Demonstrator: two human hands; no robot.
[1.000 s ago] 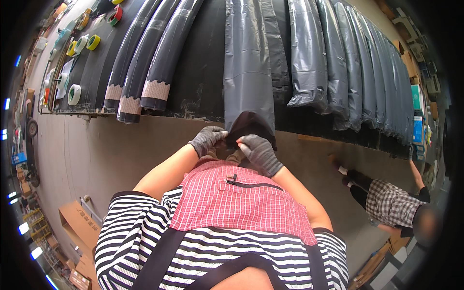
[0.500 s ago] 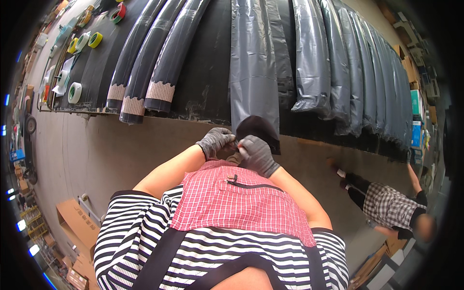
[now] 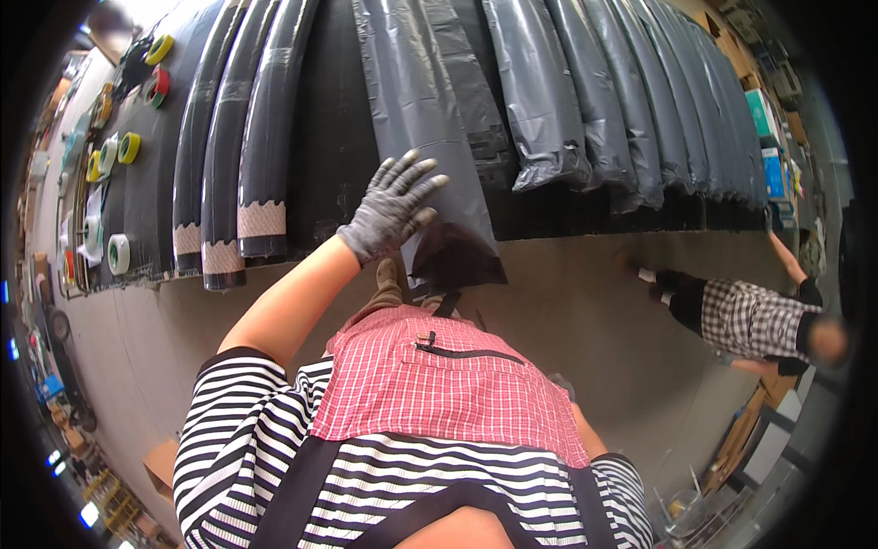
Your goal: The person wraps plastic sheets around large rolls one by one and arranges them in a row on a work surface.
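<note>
My left hand [image 3: 389, 209], in a grey glove, lies with spread fingers over a long grey plastic bag [image 3: 439, 178] on the table. The bag's near end hangs past the table edge, and its mouth [image 3: 453, 254] gapes, showing a black inside. Whether the palm presses on the bag or hovers just above it is hard to tell. My right hand [image 3: 562, 384] is down by my side at the edge of the red checked apron [image 3: 448, 375]. Only a bit of its grey glove shows; the fingers are hidden.
Three dark wrapped rolls [image 3: 261, 156] lie left of the bag. Several filled grey bags [image 3: 540, 110] line the right side. Tape rolls [image 3: 119, 253] sit at the table's left end. A co-worker in a checked apron [image 3: 754, 316] stands at the right, one hand at the table's far right corner.
Both hands were together at the bag's mouth. The left has moved up onto the bag and spread; the right has dropped to my side. The whole view has turned somewhat.
</note>
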